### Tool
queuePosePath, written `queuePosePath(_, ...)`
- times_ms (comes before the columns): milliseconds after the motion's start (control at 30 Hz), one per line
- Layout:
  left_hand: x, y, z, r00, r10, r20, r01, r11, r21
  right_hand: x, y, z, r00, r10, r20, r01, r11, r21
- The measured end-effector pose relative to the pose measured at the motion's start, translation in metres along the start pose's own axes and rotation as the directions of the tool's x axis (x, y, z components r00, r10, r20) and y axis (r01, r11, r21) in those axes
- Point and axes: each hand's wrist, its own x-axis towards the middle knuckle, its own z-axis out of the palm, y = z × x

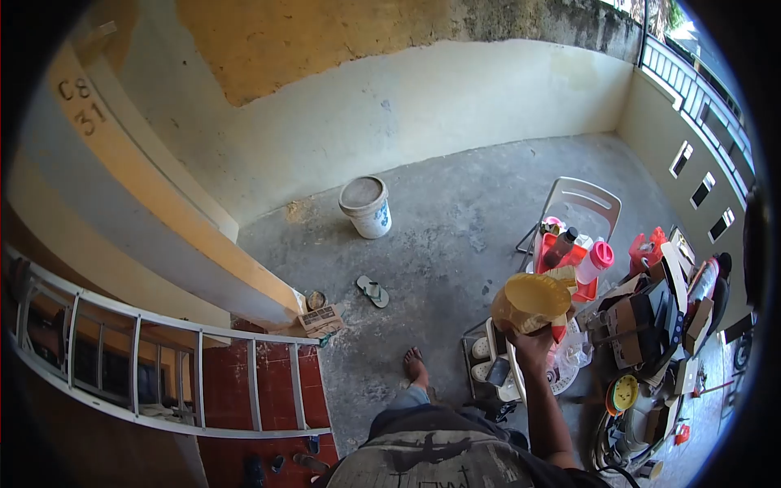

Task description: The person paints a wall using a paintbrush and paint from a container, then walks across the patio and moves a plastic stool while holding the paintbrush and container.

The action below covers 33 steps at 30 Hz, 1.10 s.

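My right hand [533,348] is raised in front of my body on the right, its fingers closed around the underside of a round yellow container [535,297]. The container has a broad yellow top and browner sides; its contents are hidden. Just beyond it, a folding chair [587,193] carries a red tray [587,289] with a dark-capped bottle [560,248] and a pink-lidded jug [595,262]. A white perforated stool or chair seat [572,366] lies under my forearm, with a clear plastic bag [576,348] on it. My left hand is out of the frame.
A white bucket [374,218] stands near the wall. One flip-flop [373,291] lies on the concrete. An aluminium ladder [199,378] spans the left side. Piled boxes [630,329] and clutter line the right. Pale clogs [482,366] sit beside my bare foot [416,370].
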Motion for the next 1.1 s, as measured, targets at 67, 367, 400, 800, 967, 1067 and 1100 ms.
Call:
queuePosePath(67,0.052,0.035,-0.036,0.999,-0.02,0.042,0.02,1.0,-0.005,0.054,0.009,0.027,0.994,0.02,-0.106,-0.029,0.996,-0.086)
queuePosePath(367,0.258,0.23,-0.197,0.983,0.001,-0.186,0.0,1.0,0.003,0.271,0.085,0.109,0.972,-0.102,-0.213,0.09,0.994,-0.064)
queuePosePath(400,0.29,0.259,-0.219,0.953,0.11,-0.283,-0.118,0.993,-0.009,0.299,0.091,0.119,0.966,-0.114,-0.23,0.101,0.993,-0.068)
queuePosePath(800,0.473,0.515,-0.252,0.991,0.112,-0.07,-0.102,0.986,0.135,0.598,0.146,0.196,0.955,-0.086,-0.285,0.071,0.996,-0.061)
queuePosePath(967,0.573,0.558,-0.23,0.974,0.223,0.048,-0.227,0.927,0.298,0.713,0.166,0.225,0.882,-0.295,-0.369,0.292,0.954,-0.064)
queuePosePath(1067,0.629,0.575,-0.233,0.94,0.329,0.084,-0.333,0.846,0.416,0.771,0.192,0.239,0.91,-0.2,-0.363,0.191,0.98,-0.062)
queuePosePath(1100,0.646,0.578,-0.237,0.928,0.36,0.099,-0.364,0.815,0.451,0.792,0.189,0.249,0.898,-0.219,-0.383,0.199,0.976,-0.092)
